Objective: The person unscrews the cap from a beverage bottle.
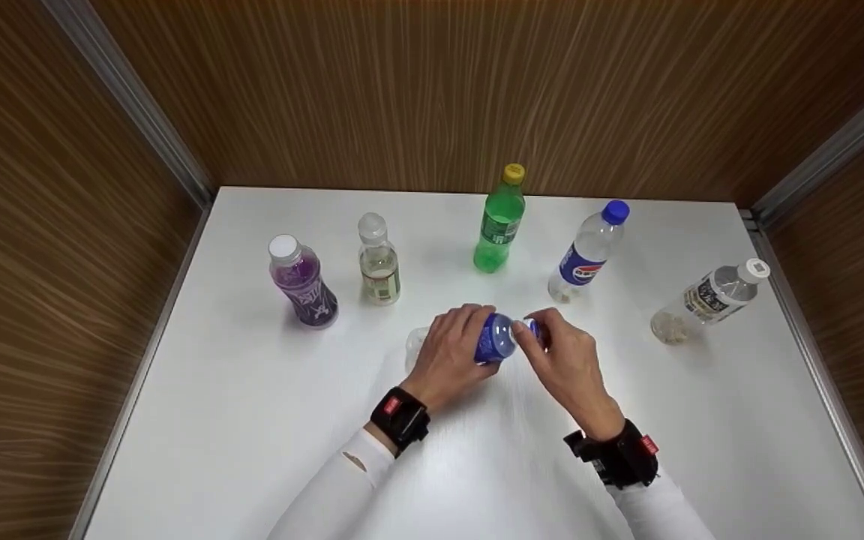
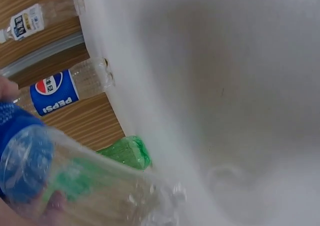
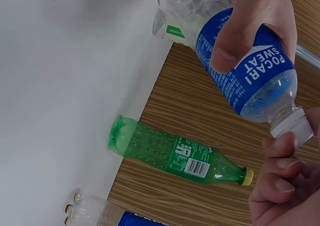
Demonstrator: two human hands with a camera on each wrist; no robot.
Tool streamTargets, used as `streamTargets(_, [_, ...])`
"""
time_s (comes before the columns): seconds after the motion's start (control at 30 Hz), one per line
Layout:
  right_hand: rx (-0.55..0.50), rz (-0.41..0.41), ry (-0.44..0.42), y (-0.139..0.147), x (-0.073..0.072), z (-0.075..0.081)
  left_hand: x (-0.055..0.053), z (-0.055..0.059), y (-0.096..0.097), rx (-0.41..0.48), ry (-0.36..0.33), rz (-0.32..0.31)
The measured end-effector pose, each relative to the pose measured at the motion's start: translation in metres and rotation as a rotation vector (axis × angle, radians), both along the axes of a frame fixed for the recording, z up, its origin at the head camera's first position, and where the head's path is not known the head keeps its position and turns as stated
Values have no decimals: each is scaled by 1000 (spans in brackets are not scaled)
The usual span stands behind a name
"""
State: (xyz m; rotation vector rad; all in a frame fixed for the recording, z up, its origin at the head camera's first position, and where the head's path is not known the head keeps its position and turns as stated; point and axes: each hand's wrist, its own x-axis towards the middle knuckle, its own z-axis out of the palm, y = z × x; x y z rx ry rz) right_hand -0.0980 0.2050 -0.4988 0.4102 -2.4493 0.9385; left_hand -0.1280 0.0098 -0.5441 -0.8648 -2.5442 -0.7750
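Note:
My left hand (image 1: 448, 354) grips a clear Pocari Sweat bottle (image 3: 246, 70) around its blue label. The bottle is tilted, its neck toward my right hand and its base to the left. In the right wrist view, the thumb and fingers of my right hand (image 1: 568, 361) pinch the white cap (image 3: 293, 128) at the bottle's neck. The left wrist view shows the clear lower part of this bottle close over the white table. Part of the label is hidden under my left hand.
Around my hands on the white table (image 1: 267, 442) stand a purple bottle (image 1: 304, 283), a small clear bottle (image 1: 380, 262), a green bottle (image 1: 500, 225) with a yellow cap, a Pepsi bottle (image 1: 586, 255) and a clear white-capped bottle (image 1: 706, 301). Wood-grain panels (image 1: 432, 90) border the table.

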Motion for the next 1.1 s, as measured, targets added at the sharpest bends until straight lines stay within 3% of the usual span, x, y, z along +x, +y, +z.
streamTargets(0.2, [-63,101,89,-1,1,-1,-1,7,-5,65,-102,-111])
streamTargets(0.47, [-71,183,129,0,4,2,0,18,-10,114,-186,-193])
streamTargets(0.53, [-58,209,148,0,4,4,1,20,-11,133,-243,-213])
streamTargets(0.7, [0,335,185,5,2,10,4,21,-13,223,-470,-263])
streamTargets(0.77, [27,374,180,7,2,12,5,20,-13,248,-519,-263])
streamTargets(0.83, [46,390,168,8,1,13,5,20,-12,247,-515,-251])
streamTargets(0.93, [55,386,156,11,1,12,6,20,-11,219,-457,-224])
streamTargets(1.1, [45,289,89,13,2,6,5,20,-7,116,-268,-134])
